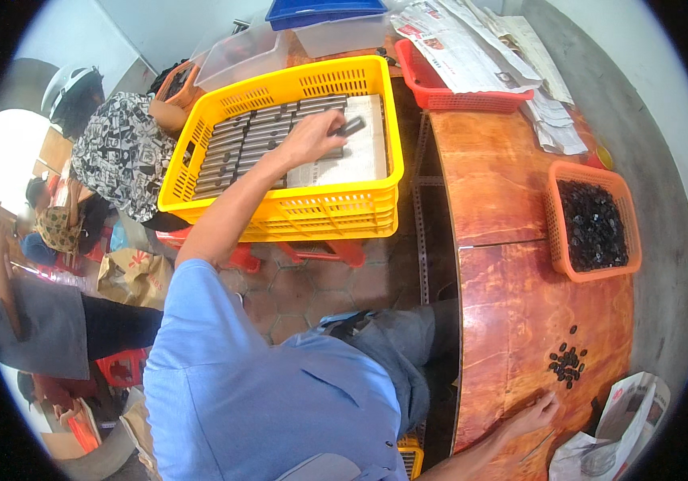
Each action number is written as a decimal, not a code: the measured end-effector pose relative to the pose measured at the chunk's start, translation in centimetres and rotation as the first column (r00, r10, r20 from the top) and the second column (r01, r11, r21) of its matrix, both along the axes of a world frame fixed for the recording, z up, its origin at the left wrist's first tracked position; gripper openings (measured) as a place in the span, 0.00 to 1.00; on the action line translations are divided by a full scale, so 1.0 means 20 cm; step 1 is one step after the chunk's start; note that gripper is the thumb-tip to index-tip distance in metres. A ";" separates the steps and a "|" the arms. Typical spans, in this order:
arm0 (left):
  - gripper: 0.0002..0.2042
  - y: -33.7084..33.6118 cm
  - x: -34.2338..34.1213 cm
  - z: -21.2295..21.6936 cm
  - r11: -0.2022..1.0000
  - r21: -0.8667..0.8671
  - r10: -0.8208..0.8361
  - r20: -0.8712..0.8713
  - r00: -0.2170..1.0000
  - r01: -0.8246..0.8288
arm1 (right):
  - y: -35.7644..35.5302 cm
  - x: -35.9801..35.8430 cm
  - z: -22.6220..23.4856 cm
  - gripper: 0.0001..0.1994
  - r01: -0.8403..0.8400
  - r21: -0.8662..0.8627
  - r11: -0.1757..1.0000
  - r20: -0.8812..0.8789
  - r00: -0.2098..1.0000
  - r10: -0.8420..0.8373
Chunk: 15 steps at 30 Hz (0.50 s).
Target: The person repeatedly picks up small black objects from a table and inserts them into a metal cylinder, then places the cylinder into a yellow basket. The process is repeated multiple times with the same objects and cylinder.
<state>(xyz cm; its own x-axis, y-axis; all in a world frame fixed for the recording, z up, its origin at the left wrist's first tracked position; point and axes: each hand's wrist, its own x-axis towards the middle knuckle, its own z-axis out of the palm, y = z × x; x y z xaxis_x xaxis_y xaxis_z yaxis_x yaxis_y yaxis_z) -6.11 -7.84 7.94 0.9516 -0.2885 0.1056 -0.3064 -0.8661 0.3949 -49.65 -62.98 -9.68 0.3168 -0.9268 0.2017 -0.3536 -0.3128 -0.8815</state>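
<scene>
My left hand (312, 138) is over the yellow plastic crate (399, 160), its fingers closed round one short dark grey bar (351, 127). Rows of similar dark, shiny bars (260, 140) lie side by side inside on newspaper (368, 152), whose right part is bare. Low over the wooden table (492, 321) is my right hand (532, 415), fingers drawn together at the tips; whatever they hold, if anything, is too small to make out. Just beyond those fingertips lies a loose cluster of small black oval pieces (567, 363).
An orange basket (554, 228) full of black pieces stands on the table's far side. A red basket (472, 102) bears newspapers (460, 48). Clear bins (244, 56) and a blue tray (324, 10) stand behind the crate. A crumpled newspaper (612, 433) lies lower right. Other people (123, 144) are at left.
</scene>
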 end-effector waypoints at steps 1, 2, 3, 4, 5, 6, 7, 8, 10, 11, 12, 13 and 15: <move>0.19 0.04 0.03 -0.06 0.996 0.080 -0.028 -0.024 0.999 0.030 | -0.01 -0.01 0.01 0.16 0.003 0.043 0.999 -0.035 0.999 -0.002; 0.19 0.08 0.06 -0.11 0.985 0.165 -0.051 -0.050 0.997 0.058 | 0.01 -0.01 0.02 0.16 -0.003 0.040 0.999 -0.010 1.000 0.003; 0.18 0.12 0.09 -0.17 0.966 0.244 -0.072 -0.080 0.994 0.089 | 0.03 0.01 0.05 0.16 -0.008 0.032 0.999 0.012 1.000 0.007; 0.18 0.14 0.11 -0.21 0.951 0.294 -0.067 -0.106 0.992 0.096 | 0.06 0.02 0.08 0.16 -0.011 0.024 1.000 0.032 0.999 0.011; 0.17 0.17 0.13 -0.25 0.935 0.341 -0.059 -0.132 0.990 0.101 | 0.07 0.03 0.10 0.15 -0.009 0.018 1.000 0.026 1.000 0.008; 0.17 0.19 0.15 -0.29 0.916 0.387 -0.047 -0.156 0.987 0.105 | 0.08 0.03 0.13 0.15 -0.009 0.013 1.000 0.020 1.000 0.008; 0.17 0.21 0.15 -0.32 0.903 0.412 -0.066 -0.138 0.988 0.118 | 0.09 0.04 0.14 0.15 -0.011 0.010 1.000 0.013 1.000 0.010; 0.17 0.23 0.15 -0.34 0.890 0.438 -0.084 -0.120 0.989 0.129 | 0.08 0.02 0.14 0.15 -0.013 0.013 1.000 0.008 1.000 0.012; 0.17 0.25 0.16 -0.36 0.872 0.472 -0.090 -0.103 0.991 0.129 | 0.06 -0.01 0.13 0.15 -0.019 0.021 1.000 -0.004 1.000 0.019; 0.17 0.24 0.17 -0.37 0.868 0.482 -0.078 -0.105 0.991 0.119 | 0.06 -0.01 0.14 0.15 -0.028 0.033 0.999 -0.014 1.000 0.028; 0.16 0.25 0.17 -0.37 0.864 0.491 -0.066 -0.106 0.992 0.110 | 0.05 -0.02 0.15 0.15 -0.036 0.046 0.998 -0.023 0.999 0.037; 0.16 0.26 0.18 -0.38 0.874 0.473 -0.072 -0.094 0.993 0.108 | 0.05 -0.03 0.16 0.15 -0.041 0.058 0.997 -0.030 0.999 0.042; 0.16 0.28 0.19 -0.43 0.894 0.436 -0.082 -0.071 0.994 0.105 | 0.07 -0.02 0.19 0.15 -0.038 0.014 0.999 -0.031 0.999 0.038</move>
